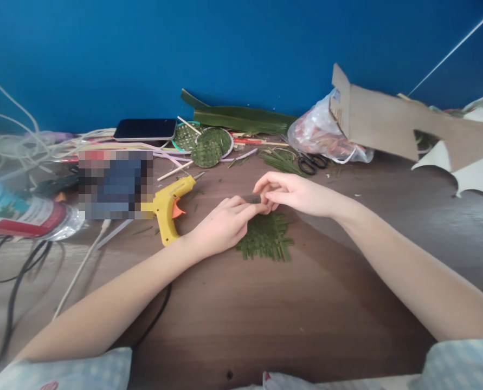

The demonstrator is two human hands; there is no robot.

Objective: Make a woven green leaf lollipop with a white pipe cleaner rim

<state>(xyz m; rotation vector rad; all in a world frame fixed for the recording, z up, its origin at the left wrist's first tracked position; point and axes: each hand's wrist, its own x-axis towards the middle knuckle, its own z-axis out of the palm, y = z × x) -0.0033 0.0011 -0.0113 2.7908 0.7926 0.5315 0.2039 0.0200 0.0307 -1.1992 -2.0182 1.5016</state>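
Note:
A small woven mat of green leaf strips lies flat on the table, its loose strip ends fraying out at the near and right sides. My left hand presses on its left and far part, fingers bent and the index finger reaching right. Over the far edge, my right hand curves in, its fingertips drawn together against the left index fingertip. Whatever is between those fingertips is hidden. A yellow hot glue gun with an orange trigger lies just left of my left hand.
Round woven leaf discs sit behind, near a black phone and long green leaves. Scissors lie by a plastic bag and cut cardboard. At left are a bottle and cables.

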